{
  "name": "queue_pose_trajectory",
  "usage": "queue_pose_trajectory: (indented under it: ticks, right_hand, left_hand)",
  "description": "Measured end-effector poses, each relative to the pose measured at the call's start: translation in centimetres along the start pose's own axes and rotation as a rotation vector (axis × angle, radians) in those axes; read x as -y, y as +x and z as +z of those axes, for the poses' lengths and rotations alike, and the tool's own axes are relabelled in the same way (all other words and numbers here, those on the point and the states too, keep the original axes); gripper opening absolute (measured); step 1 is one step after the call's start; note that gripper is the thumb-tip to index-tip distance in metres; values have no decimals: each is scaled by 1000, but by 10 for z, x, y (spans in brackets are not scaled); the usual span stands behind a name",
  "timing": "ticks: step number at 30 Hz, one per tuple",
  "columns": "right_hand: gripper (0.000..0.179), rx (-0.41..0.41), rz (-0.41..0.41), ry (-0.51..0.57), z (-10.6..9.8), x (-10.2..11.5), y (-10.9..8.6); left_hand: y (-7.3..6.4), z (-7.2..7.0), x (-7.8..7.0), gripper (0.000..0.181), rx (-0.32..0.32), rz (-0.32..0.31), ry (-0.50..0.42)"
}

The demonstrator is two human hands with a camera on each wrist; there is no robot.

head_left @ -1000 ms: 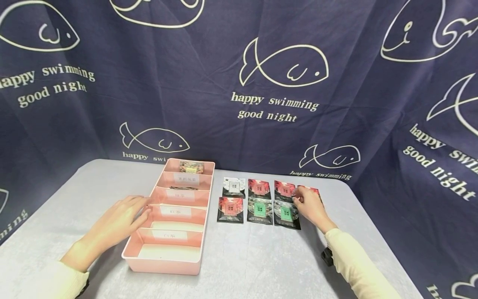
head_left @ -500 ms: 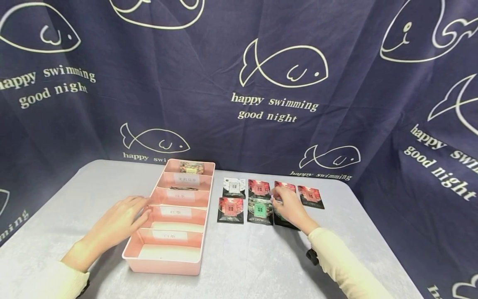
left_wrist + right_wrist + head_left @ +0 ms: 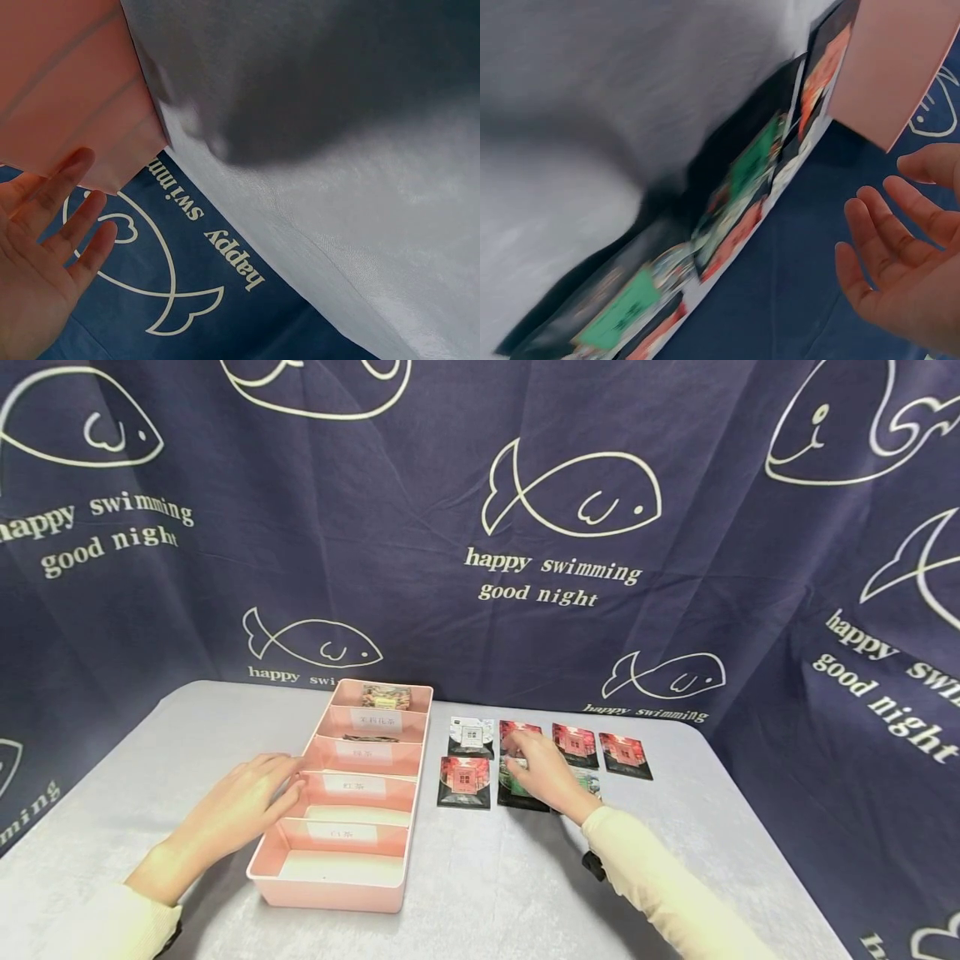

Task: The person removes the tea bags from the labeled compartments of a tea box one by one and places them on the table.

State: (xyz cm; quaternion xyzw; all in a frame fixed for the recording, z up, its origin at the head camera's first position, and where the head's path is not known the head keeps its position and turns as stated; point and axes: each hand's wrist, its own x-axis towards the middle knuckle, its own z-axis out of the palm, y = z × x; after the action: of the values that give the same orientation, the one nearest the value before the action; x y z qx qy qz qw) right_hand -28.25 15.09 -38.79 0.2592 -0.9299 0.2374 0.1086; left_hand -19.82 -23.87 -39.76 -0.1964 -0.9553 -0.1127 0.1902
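Observation:
My left hand (image 3: 243, 797) lies at the left rim of a long pink divided box (image 3: 330, 895), fingertips right at the edge. The left wrist view shows its fingers (image 3: 64, 225) loosely extended beside the box wall. My right hand (image 3: 546, 770) hovers over the tea sachets with relaxed, slightly bent fingers and nothing in them. Beneath it are a green-labelled sachet (image 3: 517, 795) and a red-labelled sachet (image 3: 517, 727), both partly covered. A second green-labelled sachet (image 3: 622, 311) shows in the right wrist view. To the hand's left lie a white sachet (image 3: 471, 739) and another red one (image 3: 463, 783).
Two more red sachets, one in the back row (image 3: 574, 743) and one at its end (image 3: 627, 755), lie right of the hand. Paper labels (image 3: 352, 787) mark the box dividers. A dark sachet (image 3: 386, 697) sits in its far compartment. A navy fish-print curtain (image 3: 420, 527) hangs behind.
My right hand has moved left across the sachets, from the far right red one to the second column, uncovering the right-hand red sachets. The left hand has stayed at the box rim.

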Motion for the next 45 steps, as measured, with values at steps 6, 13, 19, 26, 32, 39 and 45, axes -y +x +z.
queue_pose_trajectory:
  ticks: [6,13,19,26,32,39,45]
  right_hand:
    - [11,-9,-64,-9,6,17,14]
    - [14,6,-167,-52,17,35,30]
    - [14,11,-233,-51,25,50,43]
    - [12,-25,-319,-72,35,67,56]
    - [14,-15,-345,-108,42,83,65]
    - [17,7,-347,-163,52,93,73]
    - [18,41,-332,-194,57,97,80]
  left_hand:
    - [1,1,1,35,1,5,-2]
    - [1,1,0,34,-2,6,0]
    - [0,1,-1,33,-10,10,0]
    - [0,2,1,33,-12,6,0]
    - [1,2,1,33,-17,8,-1]
    - [1,2,1,33,-12,4,1]
    - [0,1,0,33,-15,7,-4]
